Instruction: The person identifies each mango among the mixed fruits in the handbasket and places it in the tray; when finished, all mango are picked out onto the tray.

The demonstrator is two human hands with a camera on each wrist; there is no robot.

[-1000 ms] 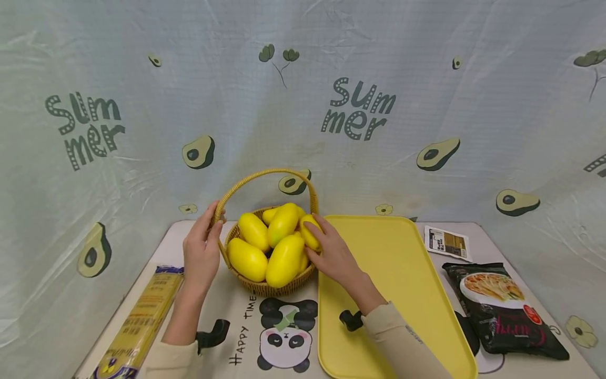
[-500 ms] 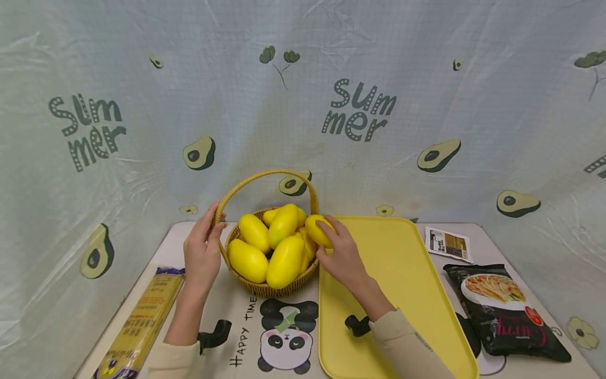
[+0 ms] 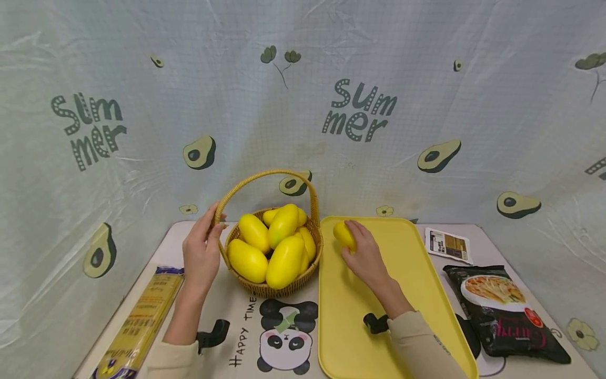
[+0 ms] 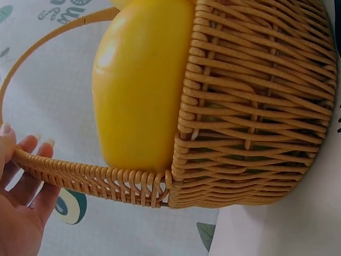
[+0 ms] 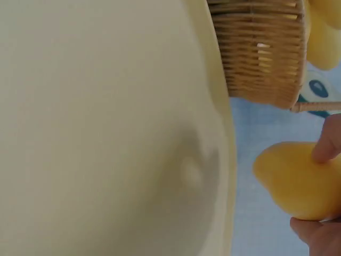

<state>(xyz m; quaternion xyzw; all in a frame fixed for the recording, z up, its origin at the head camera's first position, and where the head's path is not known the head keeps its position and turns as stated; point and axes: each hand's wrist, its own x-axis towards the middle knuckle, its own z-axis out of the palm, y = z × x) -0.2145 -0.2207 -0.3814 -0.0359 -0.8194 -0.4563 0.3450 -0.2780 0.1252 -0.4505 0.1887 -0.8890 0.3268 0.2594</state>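
A wicker basket (image 3: 284, 288) with a tall arched handle (image 3: 274, 171) holds several yellow mangoes (image 3: 248, 260). My left hand (image 3: 202, 252) grips the handle low on its left side; in the left wrist view the fingers (image 4: 45, 198) curl round the woven strip. My right hand (image 3: 366, 258) holds a single mango (image 3: 343, 235) over the far left part of the yellow tray (image 3: 379, 300). In the right wrist view thumb and fingers pinch this mango (image 5: 290, 176) from both sides, above the tray surface, with a shadow beneath it.
Left of the basket lies a long pack of noodles (image 3: 142, 321). Right of the tray are a small white sachet (image 3: 447, 244) and a black curry bag (image 3: 506, 310). A printed curtain (image 3: 303, 105) stands behind the table.
My right hand has lifted a mango out of the basket's right side and carried it right, over the tray. The left hand has stayed at the handle.
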